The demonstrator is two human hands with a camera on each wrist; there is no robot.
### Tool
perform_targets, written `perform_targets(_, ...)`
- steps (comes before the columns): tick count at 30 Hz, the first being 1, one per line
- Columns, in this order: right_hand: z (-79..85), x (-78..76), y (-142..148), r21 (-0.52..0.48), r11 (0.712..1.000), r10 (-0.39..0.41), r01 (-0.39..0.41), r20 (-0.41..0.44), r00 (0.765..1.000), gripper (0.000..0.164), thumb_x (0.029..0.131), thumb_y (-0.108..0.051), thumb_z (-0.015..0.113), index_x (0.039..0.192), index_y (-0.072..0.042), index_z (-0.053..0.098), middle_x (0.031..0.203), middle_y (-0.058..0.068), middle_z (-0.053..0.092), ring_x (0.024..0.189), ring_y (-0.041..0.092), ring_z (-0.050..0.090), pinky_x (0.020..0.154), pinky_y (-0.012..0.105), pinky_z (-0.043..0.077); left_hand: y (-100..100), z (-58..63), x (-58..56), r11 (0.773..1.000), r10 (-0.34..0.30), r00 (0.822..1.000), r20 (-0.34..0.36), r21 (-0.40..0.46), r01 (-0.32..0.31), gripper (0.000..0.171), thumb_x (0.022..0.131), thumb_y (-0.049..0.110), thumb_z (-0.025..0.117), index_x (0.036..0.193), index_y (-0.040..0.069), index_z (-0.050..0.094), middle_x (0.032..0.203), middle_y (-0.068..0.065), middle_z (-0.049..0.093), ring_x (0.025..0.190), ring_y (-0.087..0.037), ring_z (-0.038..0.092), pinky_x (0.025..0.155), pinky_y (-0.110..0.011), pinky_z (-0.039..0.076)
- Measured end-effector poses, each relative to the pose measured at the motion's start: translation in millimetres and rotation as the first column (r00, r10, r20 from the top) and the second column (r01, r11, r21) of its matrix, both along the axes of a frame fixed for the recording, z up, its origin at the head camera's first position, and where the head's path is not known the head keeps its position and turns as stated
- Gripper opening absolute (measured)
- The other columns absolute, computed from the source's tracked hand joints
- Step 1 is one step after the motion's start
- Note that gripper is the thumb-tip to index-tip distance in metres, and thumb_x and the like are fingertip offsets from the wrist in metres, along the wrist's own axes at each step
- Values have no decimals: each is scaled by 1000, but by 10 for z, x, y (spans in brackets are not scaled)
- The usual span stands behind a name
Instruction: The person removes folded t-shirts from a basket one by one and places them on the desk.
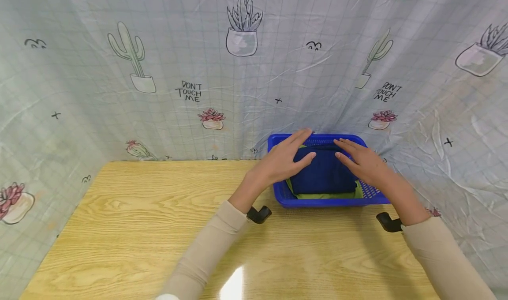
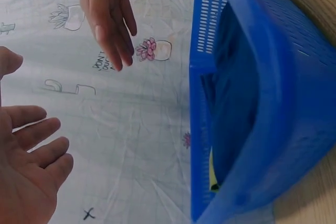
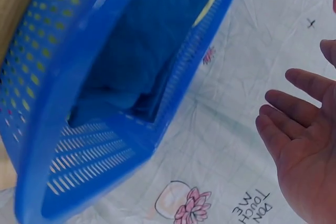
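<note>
A blue plastic basket (image 1: 317, 201) with perforated walls stands at the back right of the table. Inside it lies a folded dark blue cloth (image 1: 323, 172), with a yellow-green cloth (image 1: 327, 196) showing beneath its edges. Above the basket's left side, my left hand (image 1: 283, 159) hovers with fingers extended and holds nothing. Facing it over the right side is my right hand (image 1: 365, 163), also empty, its fingers loosely straight. In both wrist views the hands are apart from the basket (image 2: 278, 77) and from the dark blue cloth (image 3: 142, 40).
The wooden table (image 1: 158, 220) extends to the left and front. A curtain (image 1: 254, 84) printed with cacti hangs right behind the basket and along the sides. Black wrist mounts (image 1: 259, 215) stick out below both wrists.
</note>
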State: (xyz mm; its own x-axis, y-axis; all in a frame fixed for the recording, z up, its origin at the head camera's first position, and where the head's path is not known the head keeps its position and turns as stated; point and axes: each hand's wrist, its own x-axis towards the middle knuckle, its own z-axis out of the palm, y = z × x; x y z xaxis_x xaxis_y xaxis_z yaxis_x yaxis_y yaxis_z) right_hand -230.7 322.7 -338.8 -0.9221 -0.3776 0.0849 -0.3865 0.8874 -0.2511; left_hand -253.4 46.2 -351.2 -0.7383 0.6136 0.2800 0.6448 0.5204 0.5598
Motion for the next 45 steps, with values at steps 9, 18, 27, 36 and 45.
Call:
perform_targets(9, 86, -235, 60, 37, 999, -22, 18, 87, 996, 59, 111, -40, 38, 157, -2, 38, 154, 30, 41, 137, 52, 42, 112, 66, 32, 180, -29, -246, 998, 29, 995, 95, 46, -33, 65, 106, 48, 47, 163, 20, 28, 165, 0, 33, 153, -19, 27, 122, -39, 28)
perform_targets(18, 90, -483, 137, 41, 999, -30, 24, 149, 988, 62, 111, -43, 38, 156, 0, 35, 144, 30, 52, 122, 54, 55, 103, 66, 40, 393, -303, -529, 963, 157, 892, 424, 133, -233, 52, 107, 28, 53, 156, 14, 42, 153, -10, 50, 138, -28, 50, 106, -45, 47)
perform_targets(27, -50, -749, 272, -106, 992, -29, 75, 384, 923, 81, 107, -44, 51, 166, -17, 3, 160, 34, 23, 142, 57, 29, 109, 71, 29, 565, -492, -586, 895, 254, 684, 684, 102, -434, 66, 99, 18, 69, 158, 17, 39, 168, -21, 6, 156, -38, 1, 115, -55, 35)
perform_targets(36, -540, -847, 523, -273, 920, -28, 281, 670, 742, 85, 105, -25, 59, 165, -13, 0, 163, 35, -6, 147, 59, 8, 111, 75, 23, 621, -594, -567, 892, 201, 595, 778, 106, -440, 69, 94, 14, 75, 155, 16, 43, 169, -15, 14, 155, -40, 1, 116, -57, 34)
perform_targets(45, -619, -858, 503, -333, 895, 19, 296, 693, 721, 71, 102, -15, 63, 161, -8, 23, 165, 30, -1, 147, 55, 15, 116, 70, 20, 639, -664, -518, 871, 126, 538, 834, 167, -462, 49, 96, 9, 72, 142, 8, 56, 154, -17, 44, 143, -36, 42, 108, -63, 41)
